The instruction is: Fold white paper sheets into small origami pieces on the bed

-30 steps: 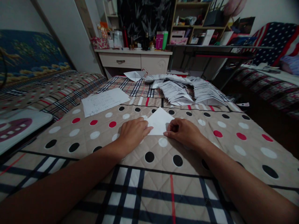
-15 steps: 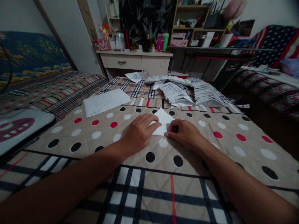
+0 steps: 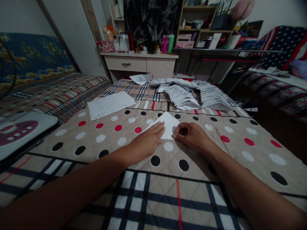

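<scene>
White paper seems mid-crease: my left hand lies flat on it, gripping nothing; my right hand pinches its right side. Pressing further calls for steadiness.

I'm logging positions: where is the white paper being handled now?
In the head view, the white paper lies near centre on the bedspread, partly under the left hand, the right hand at its right edge.

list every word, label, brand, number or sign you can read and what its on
No text is readable.
Written sheet: rows of faint writing, too small to read.
Magenta box: pale mark, too small to read.
Small box: any print too blurred.
White paper under the left hand: no writing shows.
</scene>
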`<state>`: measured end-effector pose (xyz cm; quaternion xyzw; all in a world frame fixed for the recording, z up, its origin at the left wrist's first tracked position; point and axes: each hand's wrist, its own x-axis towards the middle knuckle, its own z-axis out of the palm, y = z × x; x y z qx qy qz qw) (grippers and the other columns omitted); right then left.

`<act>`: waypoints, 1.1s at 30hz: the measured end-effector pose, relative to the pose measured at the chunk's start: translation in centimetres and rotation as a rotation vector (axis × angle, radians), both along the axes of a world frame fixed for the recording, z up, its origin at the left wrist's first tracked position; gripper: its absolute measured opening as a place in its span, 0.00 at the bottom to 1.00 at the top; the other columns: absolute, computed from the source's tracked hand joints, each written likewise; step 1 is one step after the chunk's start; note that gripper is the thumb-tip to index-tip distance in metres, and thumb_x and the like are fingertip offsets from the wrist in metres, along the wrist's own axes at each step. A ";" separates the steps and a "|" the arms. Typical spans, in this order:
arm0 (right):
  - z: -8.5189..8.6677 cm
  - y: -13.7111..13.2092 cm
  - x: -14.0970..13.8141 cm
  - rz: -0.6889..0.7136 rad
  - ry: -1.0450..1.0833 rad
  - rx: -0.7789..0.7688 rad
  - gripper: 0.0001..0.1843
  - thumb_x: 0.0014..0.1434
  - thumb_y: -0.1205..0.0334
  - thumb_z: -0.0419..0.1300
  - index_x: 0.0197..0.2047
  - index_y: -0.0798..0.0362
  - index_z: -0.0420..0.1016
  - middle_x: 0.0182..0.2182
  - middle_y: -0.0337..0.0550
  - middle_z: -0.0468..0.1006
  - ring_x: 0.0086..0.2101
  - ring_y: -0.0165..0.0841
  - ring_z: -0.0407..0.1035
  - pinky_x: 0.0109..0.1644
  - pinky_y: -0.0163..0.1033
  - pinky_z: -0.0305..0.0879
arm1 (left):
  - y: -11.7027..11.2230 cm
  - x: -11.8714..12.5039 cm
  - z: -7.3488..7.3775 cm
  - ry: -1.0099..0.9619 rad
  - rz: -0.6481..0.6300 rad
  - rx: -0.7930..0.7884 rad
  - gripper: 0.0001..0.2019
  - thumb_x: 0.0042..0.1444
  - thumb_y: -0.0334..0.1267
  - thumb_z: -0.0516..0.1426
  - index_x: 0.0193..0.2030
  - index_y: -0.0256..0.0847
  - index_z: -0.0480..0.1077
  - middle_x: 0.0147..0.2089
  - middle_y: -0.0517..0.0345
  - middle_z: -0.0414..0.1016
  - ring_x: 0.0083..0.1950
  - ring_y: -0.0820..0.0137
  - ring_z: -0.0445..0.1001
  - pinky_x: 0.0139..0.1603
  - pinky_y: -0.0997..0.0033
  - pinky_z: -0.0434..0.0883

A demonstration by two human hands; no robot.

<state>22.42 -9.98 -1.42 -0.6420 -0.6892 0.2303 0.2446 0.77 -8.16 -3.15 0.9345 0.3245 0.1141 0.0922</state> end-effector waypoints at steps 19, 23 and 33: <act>-0.9 -0.2 0.0 -0.187 0.151 0.125 0.09 0.49 0.64 0.57 0.33 0.52 0.77 0.23 0.38 0.75 0.23 0.30 0.65 0.26 0.36 0.54 | 1.4 -1.1 1.0 -0.196 0.065 0.267 0.08 0.57 0.27 0.54 0.38 0.36 0.75 0.41 0.52 0.74 0.44 0.66 0.72 0.46 0.64 0.71; -0.7 -0.5 0.1 -0.149 0.279 0.053 0.13 0.47 0.66 0.53 0.31 0.53 0.79 0.19 0.38 0.71 0.20 0.29 0.61 0.24 0.36 0.53 | 1.0 -1.3 1.3 -0.228 0.060 0.238 0.07 0.58 0.36 0.58 0.39 0.38 0.76 0.43 0.52 0.76 0.47 0.63 0.72 0.48 0.61 0.72; -0.6 -0.4 0.7 0.072 -0.040 0.560 0.17 0.47 0.71 0.64 0.39 0.44 0.82 0.59 0.45 0.66 0.57 0.47 0.60 0.57 0.56 0.60 | 1.6 -1.2 0.8 -0.399 0.003 0.064 0.02 0.55 0.30 0.61 0.33 0.39 0.77 0.37 0.55 0.76 0.41 0.68 0.72 0.44 0.66 0.71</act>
